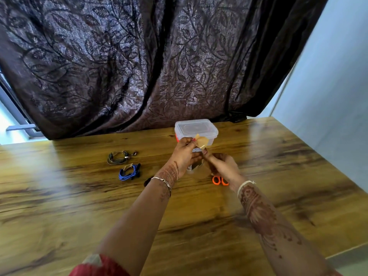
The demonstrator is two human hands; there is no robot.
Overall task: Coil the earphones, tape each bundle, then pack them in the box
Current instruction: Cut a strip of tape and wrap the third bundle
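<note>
My left hand [184, 151] pinches a piece of brown tape [202, 142] that sticks up in front of the clear plastic box [196, 129], whose lid is on. My right hand [221, 165] is curled beside it and touches the lower end of the tape; a partly hidden item, perhaps the tape roll [194, 166], sits between the hands. A coiled grey-green earphone bundle [119, 157] and a coiled blue earphone bundle [129, 172], with tape on it, lie on the wooden table [79, 206] to the left.
Orange-handled scissors [220, 180] lie on the table under my right wrist. A dark leaf-patterned curtain [139, 66] hangs behind the table's far edge. A pale wall [328, 86] stands to the right.
</note>
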